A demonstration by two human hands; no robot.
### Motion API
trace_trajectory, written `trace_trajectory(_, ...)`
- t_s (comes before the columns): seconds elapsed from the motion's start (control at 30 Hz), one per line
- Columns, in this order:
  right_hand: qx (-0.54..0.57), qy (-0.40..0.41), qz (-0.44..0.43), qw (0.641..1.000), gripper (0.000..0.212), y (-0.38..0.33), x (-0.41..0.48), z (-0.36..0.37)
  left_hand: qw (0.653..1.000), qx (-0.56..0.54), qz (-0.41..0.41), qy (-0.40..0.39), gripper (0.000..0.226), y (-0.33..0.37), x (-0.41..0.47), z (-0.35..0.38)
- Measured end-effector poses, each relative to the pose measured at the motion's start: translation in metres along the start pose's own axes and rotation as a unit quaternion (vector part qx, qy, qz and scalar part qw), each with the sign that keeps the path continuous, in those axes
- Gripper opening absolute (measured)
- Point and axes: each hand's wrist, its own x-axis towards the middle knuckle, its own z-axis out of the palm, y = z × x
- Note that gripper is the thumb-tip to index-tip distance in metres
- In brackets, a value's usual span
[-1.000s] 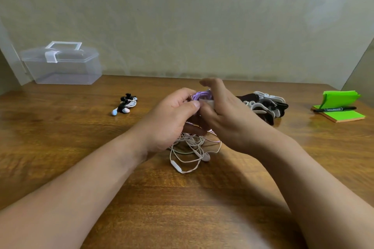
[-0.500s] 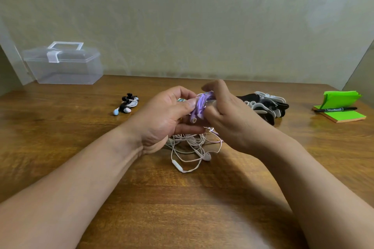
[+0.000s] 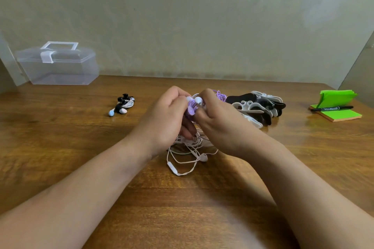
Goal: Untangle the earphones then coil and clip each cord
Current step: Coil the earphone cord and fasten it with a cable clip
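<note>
Nearest you on the counter (image 3: 182, 208), the white earphones (image 3: 188, 153) lie in a loose tangle. Above them your left hand (image 3: 168, 119) and right hand (image 3: 218, 123) both pinch the purple earphones (image 3: 191, 108), buds up. You seem to be coiling that cord, though your grip hides the loops. Next you need one from the pile of clips (image 3: 255, 107) just beyond your right hand. A clipped set (image 3: 123, 105) lies far left.

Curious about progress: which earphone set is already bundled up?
The bundled set lying alone at left, bound by a black clip. Left hand and right hand grip the purple set; the white cord sprawls loose.
</note>
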Motion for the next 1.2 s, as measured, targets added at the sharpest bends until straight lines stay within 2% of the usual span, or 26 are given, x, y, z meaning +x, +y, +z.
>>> trace_trajectory(0.1, 0.007, 0.008, 0.014, 1.0, 0.026, 0.001, 0.0, -0.004, 1.0, 0.017, 0.016, -0.018, 0.018, 0.0, -0.001, 0.003)
trace_trajectory(0.27, 0.021, -0.026, 0.004, 0.999, 0.019, 0.006, -0.003, -0.01, 0.999, -0.042, 0.001, -0.019, 0.009, 0.0, 0.001, 0.001)
trace_trajectory(0.43, 0.083, 0.0, -0.056, 0.995, 0.038, 0.004, -0.008, -0.008, 0.997, -0.078, -0.016, 0.013, 0.007, 0.005, 0.005, -0.005)
trace_trajectory(0.53, 0.058, 0.051, -0.111, 0.991, 0.024, 0.006, -0.006, -0.005, 0.994, -0.103, -0.03, 0.014, 0.006, 0.007, 0.005, -0.005)
trace_trajectory(0.67, 0.004, 0.075, -0.107, 0.991, 0.012, 0.01, -0.002, -0.001, 0.994, -0.098, -0.036, 0.026, 0.007, 0.008, 0.004, -0.005)
trace_trajectory(0.9, -0.007, 0.13, -0.125, 0.983, 0.006, 0.004, -0.003, 0.0, 0.993, -0.104, -0.042, 0.045, 0.01, 0.012, 0.001, -0.003)
trace_trajectory(1.2, -0.045, 0.118, -0.153, 0.98, 0.01, 0.002, -0.004, -0.002, 0.988, -0.127, -0.072, 0.048, 0.014, 0.015, 0.0, -0.007)
